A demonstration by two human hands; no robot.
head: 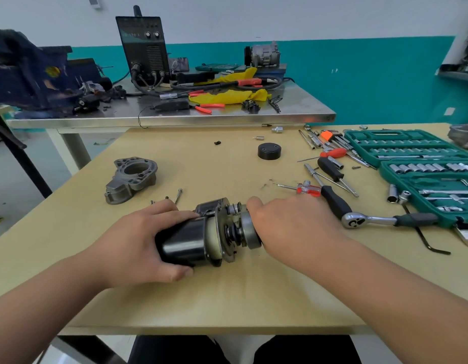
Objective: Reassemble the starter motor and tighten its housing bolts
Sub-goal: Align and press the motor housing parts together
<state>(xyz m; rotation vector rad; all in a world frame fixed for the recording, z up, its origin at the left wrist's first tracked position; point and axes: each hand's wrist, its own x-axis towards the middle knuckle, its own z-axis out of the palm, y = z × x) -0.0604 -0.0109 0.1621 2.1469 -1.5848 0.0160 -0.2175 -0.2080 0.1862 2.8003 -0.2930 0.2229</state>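
The job looks to be at an early to middle stage. The starter motor (185, 240) lies on its side on the table (227, 298), close to the near edge and between the two hands. The left hand (138, 243) is wrapped round the black cylindrical body, fingers over the top and thumb underneath at the near side, holding it steady. The right hand (290, 227) is curled over the drive end (247, 229), where the spring and the grey clutch piece stand exposed beyond the mounting plate. Its fingertips are hidden, so whether it is pushing the piece in or turning it cannot be told. The cast aluminium nose housing (133, 179) sits apart, toward the far left of the table and well clear of the motor, so the drive end has not been covered. A few long bolts (178, 195) lie loose just beyond the left hand, none fitted. A black round cap (269, 151) rests further back, also unfitted. The ratchet (367, 219) lies beside the right wrist, next to the open green socket case (411, 153), with no hand on it. What appears left: seat the drive parts, fit the housing, insert the bolts, tighten them.
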